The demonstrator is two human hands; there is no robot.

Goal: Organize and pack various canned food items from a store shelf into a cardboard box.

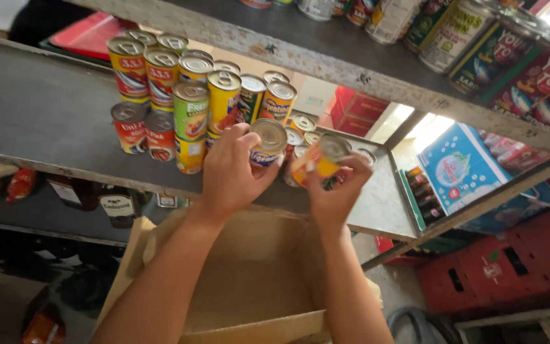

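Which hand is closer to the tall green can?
Left. The left hand, holding a small can, is right beside the green can. The right hand holds an orange can farther right.

2 bare forearms (160, 286), no sleeves, no jewellery.

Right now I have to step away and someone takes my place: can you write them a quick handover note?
Left hand: grips a small blue-labelled can at the shelf's front edge.
Right hand: holds an orange-labelled can beside it.
Done: stacked cans stand in rows on the grey shelf.
Left: both held cans are not yet set down. The cardboard box below looks empty where visible.
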